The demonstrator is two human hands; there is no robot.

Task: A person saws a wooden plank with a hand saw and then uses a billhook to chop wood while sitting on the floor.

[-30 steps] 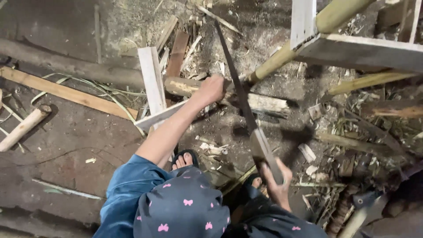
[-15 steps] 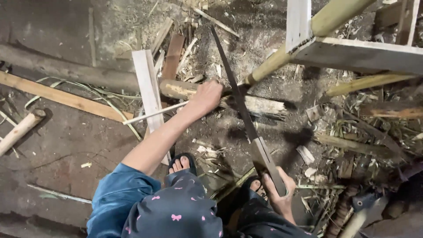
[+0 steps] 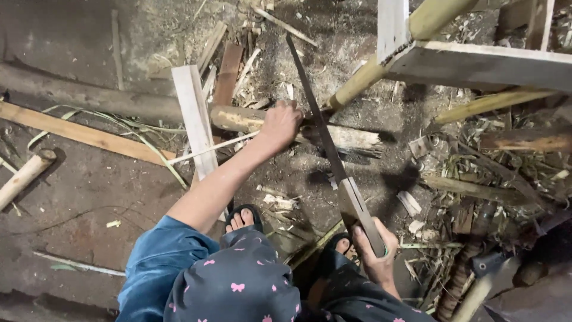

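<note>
1. Dirt ground strewn with sawdust, bamboo slivers and offcuts is surrounding the bamboo pole (image 3: 298, 128), which is lying across the middle of the floor.
2. Nearest the camera, below the pole, the right hand (image 3: 375, 253) is gripping the wooden handle of a long hand saw (image 3: 325, 137), fingers wrapped fully around it.
3. Farther out, the left hand (image 3: 280, 125) is pressing down on the pole, just left of the blade.
4. Sawing well, I judge, is calling for long even strokes, firm pinning, and fingers staying clear of the teeth.
5. Beyond the pole, a white wooden frame (image 3: 476, 59) is standing over another bamboo length.
</note>
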